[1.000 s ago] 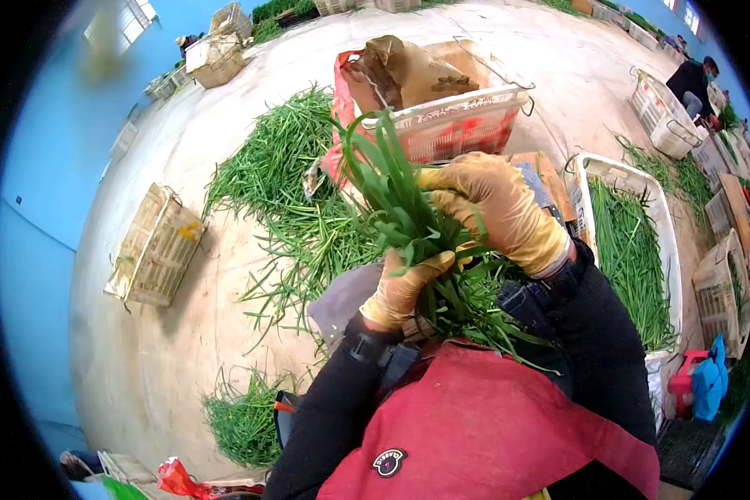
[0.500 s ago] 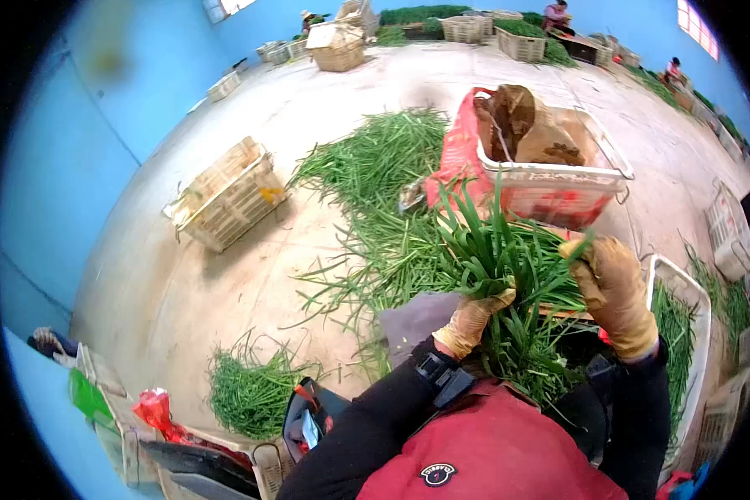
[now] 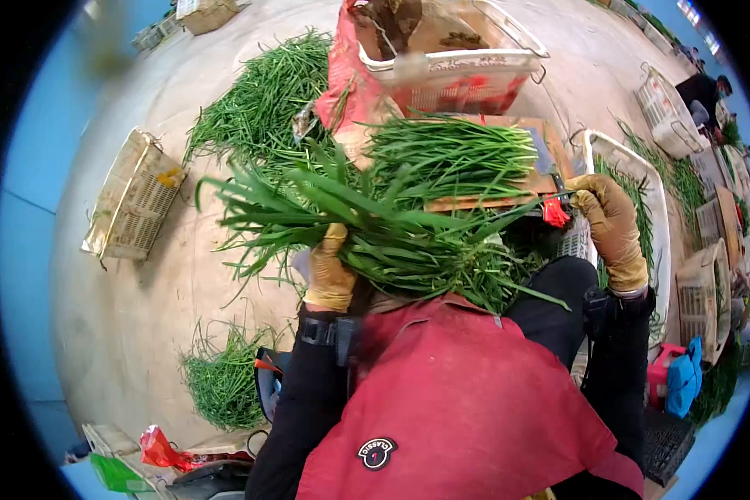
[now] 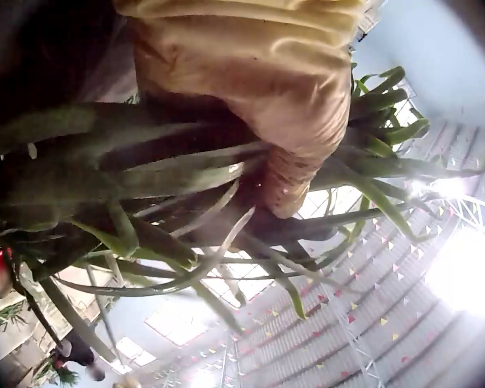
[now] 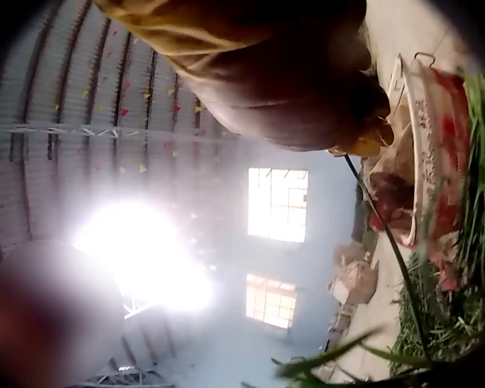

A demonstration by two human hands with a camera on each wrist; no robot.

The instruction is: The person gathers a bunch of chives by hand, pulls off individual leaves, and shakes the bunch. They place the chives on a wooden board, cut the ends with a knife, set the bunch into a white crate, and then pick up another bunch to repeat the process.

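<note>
My gloved left hand [image 3: 332, 271] grips a thick bunch of Chinese chives [image 3: 408, 242] above the lap, its leaf tips pointing left. In the left wrist view the thumb [image 4: 289, 182] wraps over the leaves [image 4: 186, 182]. Out to the right, my gloved right hand [image 3: 612, 229] pinches one thin chive stalk [image 5: 388, 250] by its end; the stalk stretches back toward the bunch. Just beyond the bunch, a neat pile of chives [image 3: 450, 158] lies on a wooden board [image 3: 550, 137].
Behind the board stands a white and red crate [image 3: 467, 83] with brown sacking. A crate [image 3: 671, 242] of chives is at the right. Loose chives [image 3: 267, 100] heap on the floor at the left, near a tipped basket [image 3: 137, 200]. A smaller heap [image 3: 225, 379] lies nearer.
The right hand has left the bunch and moved right, drawing out a stalk. The left hand has tipped the bunch from upright to leftward. The head view has swung right and back.
</note>
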